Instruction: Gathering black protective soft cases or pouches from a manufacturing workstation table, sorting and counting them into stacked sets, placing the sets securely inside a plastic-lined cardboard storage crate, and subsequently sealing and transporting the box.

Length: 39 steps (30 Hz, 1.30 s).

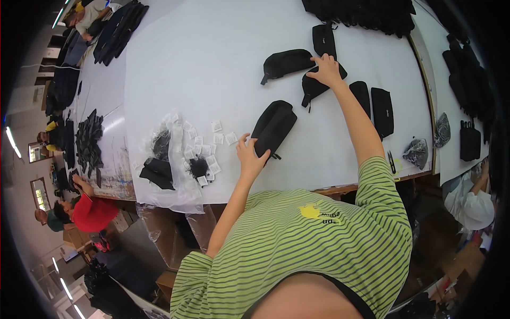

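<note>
Black fabric was what both your hands were on, seen from the head camera. Your left hand [249, 155] lay against the near pouch [273, 126], fingers spread and curled over its lower left edge, not closed round it. That pouch ran long-ways from lower left to upper right, its near end right at your palm and a small pull tab sticking out beside it.

Your right hand [326, 69] was stretched far up the white table [202, 58], flat on top of the far pouch [317, 85], fingers wide, pressing rather than gripping. That one slanted the same way, its tail pointing down-left toward the near pouch, the two well apart. A third pouch [286, 61] sat just left of your right hand, lying nearly crosswise.

Small white packets [217, 126] were scattered left of your left hand, near a clear plastic bag [175, 159].
</note>
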Tool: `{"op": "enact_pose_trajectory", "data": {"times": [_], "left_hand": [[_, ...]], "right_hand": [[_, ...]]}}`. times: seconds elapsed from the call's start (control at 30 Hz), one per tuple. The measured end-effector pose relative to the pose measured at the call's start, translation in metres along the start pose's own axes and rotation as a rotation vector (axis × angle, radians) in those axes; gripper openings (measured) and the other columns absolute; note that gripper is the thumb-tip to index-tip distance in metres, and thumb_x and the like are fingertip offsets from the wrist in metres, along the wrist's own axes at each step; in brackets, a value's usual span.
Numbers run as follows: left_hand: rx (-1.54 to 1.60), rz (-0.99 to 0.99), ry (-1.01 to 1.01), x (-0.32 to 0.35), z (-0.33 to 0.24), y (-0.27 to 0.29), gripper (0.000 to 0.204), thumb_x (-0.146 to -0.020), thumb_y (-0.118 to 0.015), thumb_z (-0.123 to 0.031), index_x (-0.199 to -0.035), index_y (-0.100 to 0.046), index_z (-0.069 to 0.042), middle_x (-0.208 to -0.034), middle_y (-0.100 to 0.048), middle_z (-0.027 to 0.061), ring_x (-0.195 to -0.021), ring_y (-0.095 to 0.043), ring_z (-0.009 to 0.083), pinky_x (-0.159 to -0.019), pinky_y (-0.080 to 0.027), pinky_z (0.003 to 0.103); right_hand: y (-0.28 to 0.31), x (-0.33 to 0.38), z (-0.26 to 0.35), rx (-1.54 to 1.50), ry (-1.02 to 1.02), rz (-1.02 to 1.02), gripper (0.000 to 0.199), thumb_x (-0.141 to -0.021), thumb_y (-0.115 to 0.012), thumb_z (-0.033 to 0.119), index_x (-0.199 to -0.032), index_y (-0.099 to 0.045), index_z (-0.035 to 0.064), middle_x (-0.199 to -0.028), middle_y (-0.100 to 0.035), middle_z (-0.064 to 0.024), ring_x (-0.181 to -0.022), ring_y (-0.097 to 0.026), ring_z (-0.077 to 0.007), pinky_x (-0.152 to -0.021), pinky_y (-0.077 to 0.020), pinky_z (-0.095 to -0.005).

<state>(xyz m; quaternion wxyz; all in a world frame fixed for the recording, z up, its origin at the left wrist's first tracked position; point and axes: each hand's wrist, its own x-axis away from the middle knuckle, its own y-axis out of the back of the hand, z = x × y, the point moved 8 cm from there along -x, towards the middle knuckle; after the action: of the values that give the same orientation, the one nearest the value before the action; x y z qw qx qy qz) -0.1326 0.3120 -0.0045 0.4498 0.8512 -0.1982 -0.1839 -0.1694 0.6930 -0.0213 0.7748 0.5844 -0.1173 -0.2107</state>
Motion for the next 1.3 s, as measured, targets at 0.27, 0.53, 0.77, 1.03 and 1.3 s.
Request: {"op": "enact_pose_trajectory", "data": {"times": [0.27,0.53,0.77,1.03,1.3], "left_hand": [[0.044,0.256,-0.164,0.01,-0.052,-0.024,0.081,-0.073,-0.071,-0.013,-0.142,-0.028,-0.006,-0.119,-0.05,0.0181,-0.101,-0.054,0.0359,-0.083,-0.046,0.043],[0.12,0.402,-0.021,0.075,-0.027,-0.024,0.068,-0.081,-0.06,-0.011,-0.143,-0.03,-0.005,-0.118,-0.055,0.0211,-0.093,-0.056,0.0374,-0.08,-0.047,0.042],[0.66,0.133,0.499,0.155,0.055,0.055,0.052,-0.096,-0.05,-0.022,-0.138,-0.033,0.004,-0.128,-0.052,0.0245,-0.12,-0.051,0.0332,-0.1,-0.037,0.035],[0.331,-0.089,0.294,0.093,0.048,0.086,0.062,-0.093,-0.044,-0.006,-0.148,-0.015,-0.005,-0.144,-0.035,0.0218,-0.127,-0.042,0.0374,-0.103,-0.035,0.036],[0.112,0.204,0.301,0.083,0.04,0.017,0.072,-0.092,-0.048,-0.019,-0.15,-0.005,-0.011,-0.147,-0.02,0.029,-0.118,-0.044,0.0489,-0.093,-0.044,0.046]], "right_hand": [[-0.094,-0.02,-0.016,-0.631,-0.632,-0.172,0.063,-0.071,-0.076,0.042,-0.104,-0.058,-0.0081,-0.089,-0.066,-0.0156,-0.069,-0.064,-0.0263,-0.071,-0.0516,-0.0374],[-0.14,-0.019,0.055,-0.681,-1.032,0.123,0.066,-0.072,-0.078,0.044,-0.103,-0.056,-0.0092,-0.1,-0.061,-0.0155,-0.071,-0.06,-0.022,-0.054,-0.048,-0.0332],[-0.073,0.061,0.17,-0.239,-0.083,0.067,0.063,-0.072,-0.072,0.051,-0.119,-0.059,0.0108,-0.126,-0.049,-0.0185,-0.126,-0.038,-0.0353,-0.103,-0.0288,-0.0531],[-0.051,0.18,0.201,-0.336,0.328,0.049,0.027,-0.076,-0.071,0.038,-0.086,-0.066,0.0133,-0.13,-0.048,-0.0112,-0.128,-0.031,-0.0368,-0.106,-0.017,-0.0597],[-0.047,0.226,0.197,-0.289,0.036,0.089,0.046,-0.067,-0.078,0.036,-0.089,-0.049,0.0076,-0.118,-0.043,-0.0129,-0.128,-0.028,-0.0374,-0.101,-0.0204,-0.0667]]}}
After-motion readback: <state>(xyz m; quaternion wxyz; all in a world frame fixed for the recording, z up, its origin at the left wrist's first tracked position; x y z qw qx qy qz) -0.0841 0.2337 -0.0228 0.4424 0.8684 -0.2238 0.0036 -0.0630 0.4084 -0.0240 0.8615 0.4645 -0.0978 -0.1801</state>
